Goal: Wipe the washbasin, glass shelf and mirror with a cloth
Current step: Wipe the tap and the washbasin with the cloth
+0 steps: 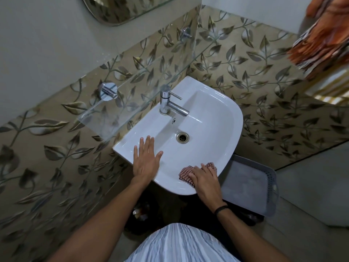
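While my right hand (204, 178) presses the cloth (190, 172) onto the near rim of the washbasin (213, 129), my left hand (146, 157) lies flat on the rim's left side.

My left fingers are spread and empty, palm down on the white surface. My right fingers lie close together over the red-and-white checked cloth, which sits bunched on the front right edge of the basin and shows beyond my fingertips and thumb. Behind the drain (182, 137) stands the tap (170, 103). Over the basin's back left corner juts the glass shelf (113, 118), fixed to the leaf-patterned tiles, and the mirror (120, 8) hangs higher on the wall. Beside the basin, low on my right, stands a grey basket (264, 186).
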Demonstrator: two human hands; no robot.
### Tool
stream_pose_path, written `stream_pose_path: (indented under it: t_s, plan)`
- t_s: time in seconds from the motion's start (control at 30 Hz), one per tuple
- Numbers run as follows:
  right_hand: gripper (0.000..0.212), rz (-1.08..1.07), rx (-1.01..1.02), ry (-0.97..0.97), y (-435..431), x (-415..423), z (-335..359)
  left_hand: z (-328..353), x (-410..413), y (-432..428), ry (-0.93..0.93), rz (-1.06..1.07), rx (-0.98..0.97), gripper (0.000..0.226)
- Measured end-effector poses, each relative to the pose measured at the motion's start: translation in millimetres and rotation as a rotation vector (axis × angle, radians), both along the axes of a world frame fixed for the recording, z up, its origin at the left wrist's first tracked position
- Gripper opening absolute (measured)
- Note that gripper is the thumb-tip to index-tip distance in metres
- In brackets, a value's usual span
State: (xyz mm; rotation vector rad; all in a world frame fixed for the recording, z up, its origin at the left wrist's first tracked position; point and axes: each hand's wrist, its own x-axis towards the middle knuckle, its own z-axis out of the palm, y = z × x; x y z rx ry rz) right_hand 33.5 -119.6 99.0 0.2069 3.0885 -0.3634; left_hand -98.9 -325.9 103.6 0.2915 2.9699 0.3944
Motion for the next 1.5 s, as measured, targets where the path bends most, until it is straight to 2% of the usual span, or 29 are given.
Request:
stream_pose_path:
  t_s: [0.07,0.1,0.23,0.3,0.47,0.63,0.77,0.83,1.13,1.23,1.33,1.4,1.5]
  plan:
    - [0.021,-0.061,-0.001,0.055,-9,0,0,0,5,4,0.002,-0.009,0.004,0.07]
    - [0.023,-0.057,-0.017,0.067,-15,4,0,0,9,6,0.005,-0.021,-0.002,0.071]
    - [0.058,-0.06,-0.075,-0.047,-9,27,-1,-3,17,12,-0.007,-0.029,0.0,0.073]
    - [0.061,-0.089,-0.062,-0.053,0,23,-3,-2,17,11,-0.01,-0.038,-0.017,0.073]
    - [0.059,-0.451,-0.177,-0.034,-17,10,-11,-3,15,10,-0.016,-0.084,-0.092,0.072]
    - [0.061,-0.583,-0.353,0.002,-25,9,-7,-4,16,15,-0.014,-0.122,-0.099,0.073]
    - [0.063,-0.798,-0.572,0.072,-7,-13,12,-5,26,26,-0.038,-0.136,-0.048,0.075]
    - [0.062,-0.858,-0.611,0.089,0,-19,19,-9,34,32,-0.019,-0.182,-0.076,0.076]
    - [0.064,-0.96,-0.669,0.007,14,-20,28,-13,62,70,-0.039,-0.423,0.031,0.082]
    - [0.061,-1.012,-0.749,0.031,43,-39,28,-15,69,86,-0.037,-0.544,0.024,0.081]
    - [0.057,-1.016,-0.851,0.027,70,-56,24,-16,68,87,-0.044,-0.562,0.012,0.082]
    - [0.054,-0.988,-0.812,0.01,75,-55,23,-14,67,86,-0.058,-0.551,0.008,0.083]
    - [0.051,-0.886,-0.608,-0.034,71,-39,18,-12,69,87,-0.072,-0.53,0.014,0.083]
